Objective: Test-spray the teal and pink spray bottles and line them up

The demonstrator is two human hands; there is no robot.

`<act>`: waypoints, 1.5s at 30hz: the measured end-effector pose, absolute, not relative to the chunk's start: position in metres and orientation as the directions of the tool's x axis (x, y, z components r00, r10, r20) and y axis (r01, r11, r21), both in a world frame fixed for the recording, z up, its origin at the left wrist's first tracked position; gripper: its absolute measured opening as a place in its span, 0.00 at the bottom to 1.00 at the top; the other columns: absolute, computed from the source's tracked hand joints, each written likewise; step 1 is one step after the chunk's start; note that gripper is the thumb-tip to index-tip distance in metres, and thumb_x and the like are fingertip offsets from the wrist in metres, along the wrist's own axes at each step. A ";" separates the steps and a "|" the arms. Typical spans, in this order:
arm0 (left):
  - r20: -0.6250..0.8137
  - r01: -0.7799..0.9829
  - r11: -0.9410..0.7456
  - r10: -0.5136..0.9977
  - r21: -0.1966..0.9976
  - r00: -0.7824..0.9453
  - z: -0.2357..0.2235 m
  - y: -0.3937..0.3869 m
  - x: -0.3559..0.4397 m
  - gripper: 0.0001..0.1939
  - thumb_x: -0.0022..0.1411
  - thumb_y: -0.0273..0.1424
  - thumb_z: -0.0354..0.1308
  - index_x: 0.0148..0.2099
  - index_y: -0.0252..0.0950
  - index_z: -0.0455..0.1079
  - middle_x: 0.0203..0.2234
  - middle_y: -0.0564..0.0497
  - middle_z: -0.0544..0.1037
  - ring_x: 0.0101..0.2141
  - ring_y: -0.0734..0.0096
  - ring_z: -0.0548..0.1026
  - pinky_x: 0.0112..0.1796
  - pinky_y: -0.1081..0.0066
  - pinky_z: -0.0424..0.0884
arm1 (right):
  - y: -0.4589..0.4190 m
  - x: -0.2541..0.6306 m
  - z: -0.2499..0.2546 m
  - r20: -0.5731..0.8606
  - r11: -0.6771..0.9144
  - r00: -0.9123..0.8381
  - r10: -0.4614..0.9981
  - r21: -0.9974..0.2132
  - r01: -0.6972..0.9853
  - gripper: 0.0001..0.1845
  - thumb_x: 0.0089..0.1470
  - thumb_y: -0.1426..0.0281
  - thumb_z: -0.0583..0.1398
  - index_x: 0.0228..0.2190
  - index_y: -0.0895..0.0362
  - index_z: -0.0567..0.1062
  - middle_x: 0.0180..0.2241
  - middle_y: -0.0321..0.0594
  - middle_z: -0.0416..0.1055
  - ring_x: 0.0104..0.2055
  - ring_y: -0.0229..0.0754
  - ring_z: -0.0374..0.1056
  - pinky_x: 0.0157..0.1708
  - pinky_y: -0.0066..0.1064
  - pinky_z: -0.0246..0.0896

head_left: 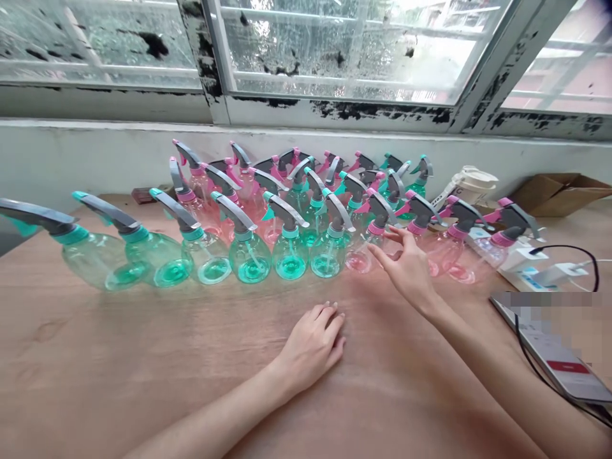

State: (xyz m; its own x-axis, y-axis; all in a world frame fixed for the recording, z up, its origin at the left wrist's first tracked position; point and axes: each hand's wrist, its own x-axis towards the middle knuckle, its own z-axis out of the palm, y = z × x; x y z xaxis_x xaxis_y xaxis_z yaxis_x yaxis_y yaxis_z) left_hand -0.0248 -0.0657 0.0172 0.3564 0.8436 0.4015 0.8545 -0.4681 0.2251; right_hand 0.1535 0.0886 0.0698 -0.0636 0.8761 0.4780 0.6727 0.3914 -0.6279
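Note:
My left hand (313,341) lies palm down on the wooden table, fingers loosely spread, holding nothing. My right hand (406,261) is raised at the front row of spray bottles, its thumb and fingers apart. Just behind those fingertips stands a pink spray bottle (358,260) with a grey and pink trigger head; whether they touch it I cannot tell. To its left is a green spray bottle (327,258), the end of several green ones in the front row. On its right, partly hidden by my right hand, are more pink bottles, including one at the row's end (482,258).
More pink and green spray bottles crowd behind the front row, below the window. Right of them are a white cup (471,182), a cardboard box (561,197) and a power strip (526,271) with plugs. A tablet-like device (564,376) and black cable lie at the right edge.

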 end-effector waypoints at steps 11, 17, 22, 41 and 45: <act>0.427 0.852 -0.475 0.832 0.220 0.354 0.014 -0.067 -0.025 0.14 0.63 0.24 0.55 0.51 0.31 0.67 0.48 0.39 0.76 0.51 0.55 0.74 0.50 0.59 0.74 | 0.086 0.150 0.076 0.424 0.324 -0.092 0.901 -0.515 0.794 0.40 0.47 0.41 0.60 0.49 0.60 0.73 0.42 0.54 0.77 0.41 0.61 0.74 0.36 0.43 0.64; 0.458 0.848 -0.476 0.823 0.234 0.336 0.011 -0.068 -0.026 0.12 0.64 0.23 0.52 0.50 0.32 0.67 0.49 0.38 0.76 0.52 0.56 0.75 0.49 0.59 0.75 | 0.044 0.194 0.088 0.250 0.312 -0.229 0.941 -0.373 0.874 0.33 0.46 0.39 0.59 0.38 0.55 0.75 0.21 0.38 0.71 0.23 0.50 0.70 0.21 0.34 0.57; 0.459 0.844 -0.462 0.833 0.271 0.309 0.011 -0.067 -0.027 0.11 0.65 0.22 0.49 0.49 0.33 0.66 0.51 0.38 0.75 0.51 0.57 0.76 0.49 0.62 0.76 | 0.030 0.228 0.094 0.258 0.443 -0.363 0.895 -0.423 0.790 0.33 0.48 0.44 0.62 0.49 0.51 0.71 0.35 0.42 0.75 0.37 0.52 0.72 0.34 0.39 0.68; 0.426 0.858 -0.419 0.862 0.296 0.274 0.014 -0.068 -0.029 0.12 0.67 0.23 0.49 0.51 0.35 0.67 0.51 0.40 0.75 0.49 0.59 0.78 0.48 0.63 0.77 | 0.045 0.171 0.089 0.426 0.536 -0.440 0.790 -0.829 0.160 0.12 0.57 0.63 0.61 0.41 0.53 0.74 0.30 0.36 0.69 0.25 0.37 0.62 0.24 0.29 0.60; 0.427 0.856 -0.419 0.863 0.302 0.272 0.014 -0.068 -0.028 0.12 0.67 0.23 0.49 0.50 0.35 0.68 0.51 0.41 0.75 0.50 0.60 0.77 0.48 0.64 0.76 | 0.048 0.160 0.085 0.416 0.531 -0.494 0.764 -0.840 0.114 0.13 0.59 0.64 0.59 0.45 0.54 0.73 0.27 0.34 0.67 0.21 0.34 0.56 0.21 0.27 0.55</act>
State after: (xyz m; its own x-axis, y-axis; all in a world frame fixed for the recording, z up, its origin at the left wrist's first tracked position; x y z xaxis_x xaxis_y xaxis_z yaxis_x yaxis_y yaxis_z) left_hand -0.0282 -0.0683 0.0140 0.2720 0.8626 0.4266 0.8560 -0.4193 0.3022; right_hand 0.1599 0.0481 0.0852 -0.4941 0.7636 0.4157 0.1142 0.5310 -0.8397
